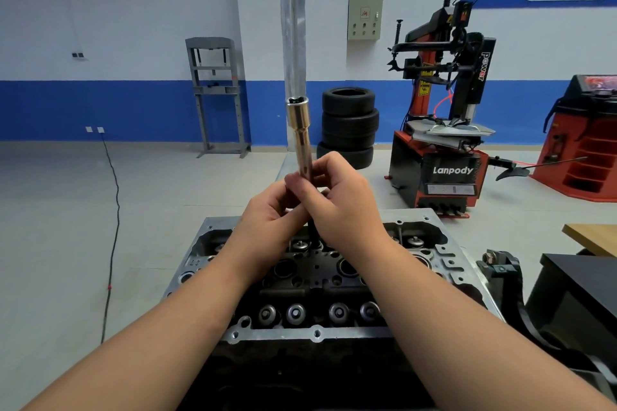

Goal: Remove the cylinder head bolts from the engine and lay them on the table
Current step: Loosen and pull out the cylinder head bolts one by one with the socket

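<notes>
Engine: the grey cast-metal cylinder head (pixel 317 280) with round valve springs sits right below my forearms, its bolted rim running across the near edge.
Room: pale grey floor (pixel 60 210) lies open to my left of the engine; a black cable trails across it.
Right side: a red and black tyre machine (pixel 444 143), a stack of black tyres (pixel 349 125) and a black bench edge (pixel 581 280) crowd that side.
Socket tool: the long gold-coloured metal socket (pixel 299 130) stands nearly upright above the far side of the head, open end up, well clear of the casting.
Left hand: my left hand (pixel 267 210) curls round the lower shaft of the tool, thumb against it.
Right hand: my right hand (pixel 337 197) pinches the same shaft just beside my left, fingers curled, both hands touching.
Bolts: I cannot tell which holes in the head still hold a bolt; the shaft below my hands is hidden.
</notes>
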`<state>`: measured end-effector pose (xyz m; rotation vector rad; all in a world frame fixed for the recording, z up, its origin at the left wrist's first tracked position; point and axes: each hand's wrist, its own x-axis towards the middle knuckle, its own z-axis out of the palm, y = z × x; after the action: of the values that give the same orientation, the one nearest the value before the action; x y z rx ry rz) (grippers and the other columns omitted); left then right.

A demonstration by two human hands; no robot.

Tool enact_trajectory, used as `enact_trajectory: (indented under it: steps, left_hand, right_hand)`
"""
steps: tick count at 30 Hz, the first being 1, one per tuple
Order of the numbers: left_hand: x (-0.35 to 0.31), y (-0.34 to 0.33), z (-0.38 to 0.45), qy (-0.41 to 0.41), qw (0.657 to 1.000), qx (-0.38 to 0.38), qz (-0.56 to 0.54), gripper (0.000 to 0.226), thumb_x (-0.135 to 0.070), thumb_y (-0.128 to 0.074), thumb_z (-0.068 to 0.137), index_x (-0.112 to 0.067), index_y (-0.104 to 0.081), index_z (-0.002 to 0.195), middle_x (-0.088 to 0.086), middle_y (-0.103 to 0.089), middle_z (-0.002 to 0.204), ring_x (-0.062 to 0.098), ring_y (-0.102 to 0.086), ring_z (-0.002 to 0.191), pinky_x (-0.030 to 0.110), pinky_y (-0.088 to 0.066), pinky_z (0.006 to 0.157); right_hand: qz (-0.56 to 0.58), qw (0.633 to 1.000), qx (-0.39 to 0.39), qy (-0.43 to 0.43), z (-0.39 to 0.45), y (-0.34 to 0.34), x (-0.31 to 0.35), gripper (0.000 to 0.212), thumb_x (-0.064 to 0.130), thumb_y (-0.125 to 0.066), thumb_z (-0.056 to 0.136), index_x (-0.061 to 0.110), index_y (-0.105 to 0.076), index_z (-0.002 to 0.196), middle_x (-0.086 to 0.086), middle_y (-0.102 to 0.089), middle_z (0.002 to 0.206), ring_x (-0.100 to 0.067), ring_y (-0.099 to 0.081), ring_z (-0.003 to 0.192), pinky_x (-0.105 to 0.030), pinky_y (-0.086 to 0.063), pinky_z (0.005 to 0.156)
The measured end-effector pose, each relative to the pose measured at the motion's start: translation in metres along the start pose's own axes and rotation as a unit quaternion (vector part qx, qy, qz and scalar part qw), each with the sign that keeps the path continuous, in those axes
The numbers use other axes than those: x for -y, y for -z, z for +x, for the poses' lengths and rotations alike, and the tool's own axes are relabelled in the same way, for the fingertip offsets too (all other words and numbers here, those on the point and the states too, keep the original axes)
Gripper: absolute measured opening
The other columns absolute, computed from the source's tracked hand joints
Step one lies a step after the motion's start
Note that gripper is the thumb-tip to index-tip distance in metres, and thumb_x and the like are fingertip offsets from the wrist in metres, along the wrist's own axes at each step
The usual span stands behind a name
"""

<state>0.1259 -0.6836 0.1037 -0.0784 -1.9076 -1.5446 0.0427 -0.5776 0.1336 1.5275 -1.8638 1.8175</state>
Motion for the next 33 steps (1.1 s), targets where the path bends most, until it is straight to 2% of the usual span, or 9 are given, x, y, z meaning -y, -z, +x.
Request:
enact_trajectory:
  steps: [4,9,14,16,19,23,25,29,33]
  left_hand:
    - [-0.0021,-0.0017,-0.0032,0.011,0.999,0.018,0.024,0.028,-0.05,-0.054,0.101,-0.048,-0.07,0.124,-0.007,-0.075,0.124,0.013,-0.067,0.123,0.033,-0.053,0.101]
    - [-0.0011,-0.0003,-0.0023,0.002,0.999,-0.016,0.037,0.023,-0.052,-0.064,0.096,-0.042,-0.072,0.115,-0.003,-0.077,0.115,0.015,-0.072,0.113,0.028,-0.058,0.089]
    - [0.0013,-0.0007,0.0015,0.008,0.999,-0.032,0.032,0.025,-0.052,-0.073,0.086,-0.045,-0.073,0.11,-0.003,-0.078,0.11,0.015,-0.074,0.105,0.025,-0.059,0.081]
    - [0.001,-0.0003,0.0006,0.008,1.0,-0.015,0.023,0.027,-0.05,-0.072,0.089,-0.044,-0.072,0.116,-0.004,-0.077,0.116,0.015,-0.073,0.111,0.023,-0.059,0.086]
    - [-0.0008,-0.0014,-0.0017,0.018,1.0,0.008,0.009,0.025,-0.047,-0.058,0.1,-0.047,-0.071,0.122,-0.007,-0.075,0.124,0.011,-0.068,0.121,0.022,-0.054,0.096]
    - [0.0004,-0.001,-0.0017,0.028,0.999,-0.001,0.026,0.03,-0.052,-0.049,0.103,-0.044,-0.071,0.121,-0.002,-0.075,0.121,0.019,-0.069,0.118,0.041,-0.053,0.102]
    - [-0.0006,-0.0011,-0.001,0.015,0.999,0.002,0.04,0.026,-0.053,-0.056,0.101,-0.045,-0.071,0.121,-0.005,-0.076,0.12,0.014,-0.07,0.117,0.035,-0.057,0.097]
    - [-0.004,-0.0024,0.0,0.003,1.0,0.0,0.031,0.03,-0.059,-0.068,0.092,-0.047,-0.07,0.12,-0.008,-0.076,0.12,0.011,-0.071,0.115,0.018,-0.055,0.09]
    - [-0.0028,-0.0019,-0.0021,0.013,1.0,0.006,0.009,0.022,-0.048,-0.059,0.101,-0.049,-0.072,0.118,-0.009,-0.076,0.121,0.008,-0.069,0.118,0.019,-0.054,0.093]
  right_hand:
    - [0.01,1.0,-0.003,-0.002,-0.0003,0.0006,-0.0004,0.01,0.03,-0.065,0.096,0.03,-0.061,0.087,0.009,-0.065,0.076,-0.005,-0.063,0.075,-0.015,-0.049,0.064]
    - [-0.009,0.999,0.031,0.0,-0.0011,0.0007,-0.0005,0.022,0.031,-0.056,0.101,0.013,-0.069,0.099,0.0,-0.069,0.085,-0.012,-0.064,0.081,-0.031,-0.051,0.072]
    - [0.008,1.0,0.017,-0.008,0.0001,0.0004,0.0006,0.008,0.029,-0.069,0.093,0.024,-0.064,0.096,0.009,-0.069,0.087,-0.01,-0.067,0.087,-0.041,-0.057,0.08]
    - [0.008,1.0,-0.002,-0.011,0.0005,0.001,-0.0003,0.011,0.03,-0.072,0.091,0.028,-0.061,0.091,0.009,-0.069,0.086,-0.01,-0.069,0.087,-0.04,-0.058,0.079]
    - [0.008,1.0,-0.006,0.0,-0.0003,0.002,0.0001,0.005,0.027,-0.065,0.097,0.023,-0.066,0.094,0.008,-0.069,0.082,-0.008,-0.066,0.081,-0.026,-0.056,0.07]
    - [0.015,1.0,0.011,0.001,-0.0022,0.0012,0.0021,0.021,0.029,-0.054,0.103,0.014,-0.069,0.103,-0.002,-0.07,0.085,-0.014,-0.066,0.079,-0.032,-0.057,0.069]
    - [0.023,1.0,0.009,0.002,-0.0021,0.0013,0.0028,0.014,0.035,-0.061,0.098,0.023,-0.066,0.103,0.004,-0.07,0.09,-0.01,-0.067,0.085,-0.03,-0.059,0.073]
    - [0.007,1.0,-0.013,-0.006,0.0002,0.0016,0.0015,0.015,0.035,-0.072,0.09,0.03,-0.057,0.09,0.008,-0.069,0.087,-0.011,-0.069,0.086,-0.042,-0.059,0.075]
    - [0.009,1.0,-0.006,0.008,0.0003,0.001,0.001,0.007,0.028,-0.064,0.097,0.029,-0.062,0.091,0.011,-0.067,0.081,-0.002,-0.065,0.079,-0.017,-0.051,0.065]
